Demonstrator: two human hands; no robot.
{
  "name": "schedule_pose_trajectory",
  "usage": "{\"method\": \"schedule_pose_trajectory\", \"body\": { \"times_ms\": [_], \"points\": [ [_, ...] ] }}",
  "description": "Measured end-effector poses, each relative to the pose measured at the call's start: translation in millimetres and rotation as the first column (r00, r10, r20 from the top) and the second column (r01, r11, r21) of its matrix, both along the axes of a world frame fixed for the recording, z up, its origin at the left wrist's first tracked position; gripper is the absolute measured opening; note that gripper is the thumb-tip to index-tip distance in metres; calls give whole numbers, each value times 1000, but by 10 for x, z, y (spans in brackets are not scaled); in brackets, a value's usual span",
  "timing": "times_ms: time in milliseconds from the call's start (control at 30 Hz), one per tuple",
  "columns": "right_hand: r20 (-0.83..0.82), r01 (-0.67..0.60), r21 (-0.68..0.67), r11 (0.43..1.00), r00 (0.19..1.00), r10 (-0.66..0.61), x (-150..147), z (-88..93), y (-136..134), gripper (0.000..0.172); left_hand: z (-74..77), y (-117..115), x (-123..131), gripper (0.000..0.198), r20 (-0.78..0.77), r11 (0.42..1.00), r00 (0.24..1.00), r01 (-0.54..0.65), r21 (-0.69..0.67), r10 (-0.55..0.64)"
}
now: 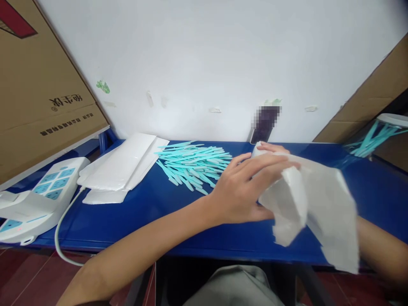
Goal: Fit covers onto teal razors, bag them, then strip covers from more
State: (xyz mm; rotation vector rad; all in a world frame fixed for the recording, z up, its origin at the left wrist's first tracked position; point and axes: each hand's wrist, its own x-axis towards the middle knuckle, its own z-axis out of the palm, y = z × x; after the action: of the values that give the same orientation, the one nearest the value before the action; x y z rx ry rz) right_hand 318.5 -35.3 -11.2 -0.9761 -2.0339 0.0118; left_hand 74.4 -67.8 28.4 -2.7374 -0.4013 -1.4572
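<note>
A crumpled, torn-edged white sheet (331, 204) hangs over the blue table, partly smeared by motion. My left hand (242, 182) is wrapped round its bunched left part, fingers curled over the top and thumb below. Most of my right hand (272, 147) is hidden behind the sheet and my left hand; only some fingers show at the top, bent against the sheet. To the left of my left hand lies a loose pile of thin teal sticks with pale ends (194, 163).
Folded white sheets (123, 163) lie stacked at the left, beside a white power strip (57, 187) with a cable. A phone (263, 127) leans on the wall. A clear container (379, 136) of teal sticks stands at the right. A cardboard box (47, 85) rises at the left.
</note>
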Motion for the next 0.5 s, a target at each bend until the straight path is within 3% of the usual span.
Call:
{"method": "schedule_pose_trajectory", "body": {
  "times_ms": [100,167,233,300,367,400,467,500],
  "points": [
    [204,90,194,977,970,-130,-10,342,21,53,-38,283,-315,68,36,995,997,-72,75,69],
    [366,177,212,961,897,-246,-66,670,100,53,-68,568,-632,74,22,972,972,-235,19,234],
    [550,271,197,942,765,-335,-203,1029,222,53,-115,861,-975,68,-42,872,876,-481,-90,480],
    [724,347,234,908,562,-401,-427,1373,380,56,-186,1101,-1270,46,-34,697,720,-681,-226,693],
    [839,446,220,868,367,-401,-693,1661,575,52,-274,1258,-1465,42,-27,597,642,-727,-340,766],
    [882,470,171,866,318,-347,-814,1773,691,48,-319,1306,-1522,44,-34,567,624,-731,-379,781],
    [911,476,65,877,330,-247,-979,1918,951,50,-395,1353,-1571,47,-57,546,620,-727,-417,782],
    [889,442,46,896,391,-239,-1009,1945,1087,54,-423,1362,-1573,49,-74,544,625,-726,-422,777]
  ]
}}
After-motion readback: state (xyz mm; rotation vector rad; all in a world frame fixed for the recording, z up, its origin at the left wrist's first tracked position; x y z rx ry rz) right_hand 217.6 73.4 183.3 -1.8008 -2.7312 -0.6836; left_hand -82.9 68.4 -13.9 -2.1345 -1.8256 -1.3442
